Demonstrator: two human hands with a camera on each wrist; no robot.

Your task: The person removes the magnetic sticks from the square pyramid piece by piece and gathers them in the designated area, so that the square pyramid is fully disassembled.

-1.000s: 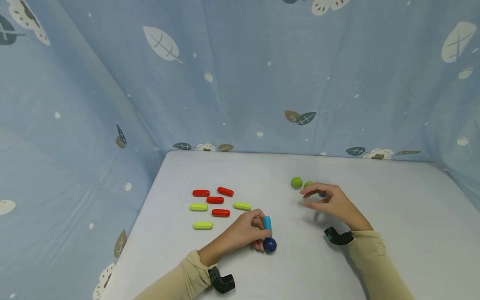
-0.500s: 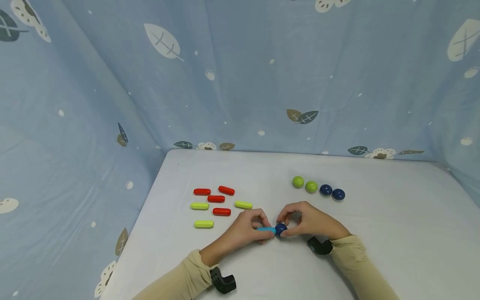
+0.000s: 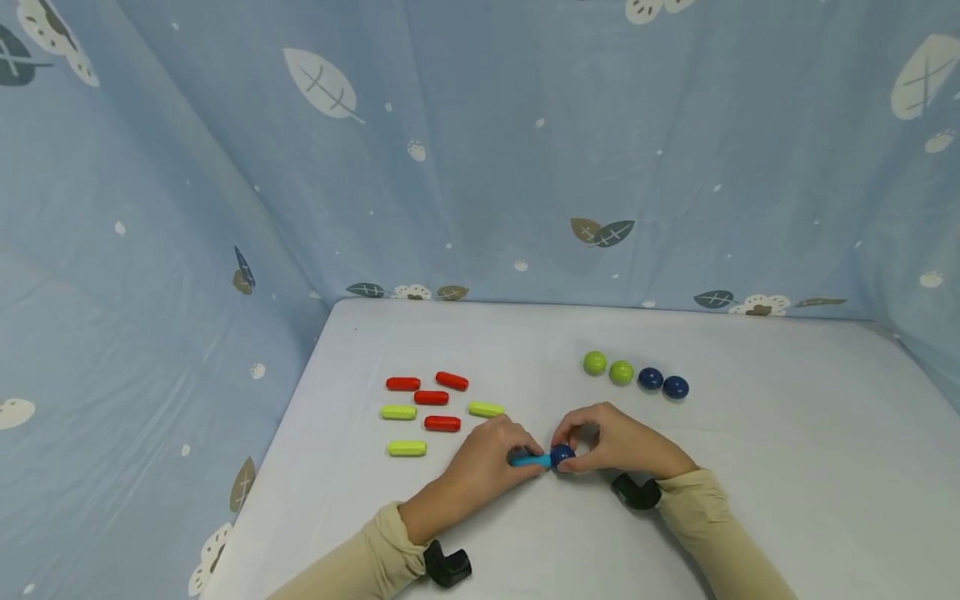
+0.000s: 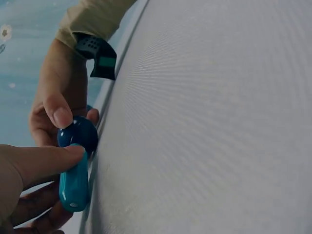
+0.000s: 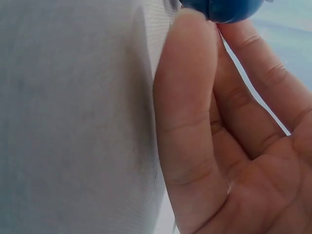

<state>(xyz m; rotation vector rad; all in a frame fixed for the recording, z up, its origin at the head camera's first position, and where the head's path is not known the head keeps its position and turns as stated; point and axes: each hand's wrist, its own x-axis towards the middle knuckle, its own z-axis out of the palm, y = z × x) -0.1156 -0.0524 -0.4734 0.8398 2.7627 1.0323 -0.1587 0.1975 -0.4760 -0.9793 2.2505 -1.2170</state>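
On the white table (image 3: 750, 433) my left hand (image 3: 487, 458) pinches a light blue rod (image 3: 531, 459) (image 4: 74, 185) that lies level. Its tip meets a dark blue ball (image 3: 562, 455) (image 4: 78, 135) (image 5: 222, 9), which my right hand (image 3: 615, 442) pinches between thumb and fingers. Both hands meet near the table's middle front. In the right wrist view only the ball's lower edge shows above the fingers (image 5: 187, 97).
Several red rods (image 3: 431, 398) and three lime rods (image 3: 405, 448) lie to the left. Behind the hands sit two green balls (image 3: 607, 367) and two dark blue balls (image 3: 663, 382) in a row. Blue leaf-print cloth (image 3: 480, 150) walls the table on the back and sides.
One second ago the right hand was back by the row of balls and the left held the rod upright on the ball. The right hand came in, and the rod now lies level.
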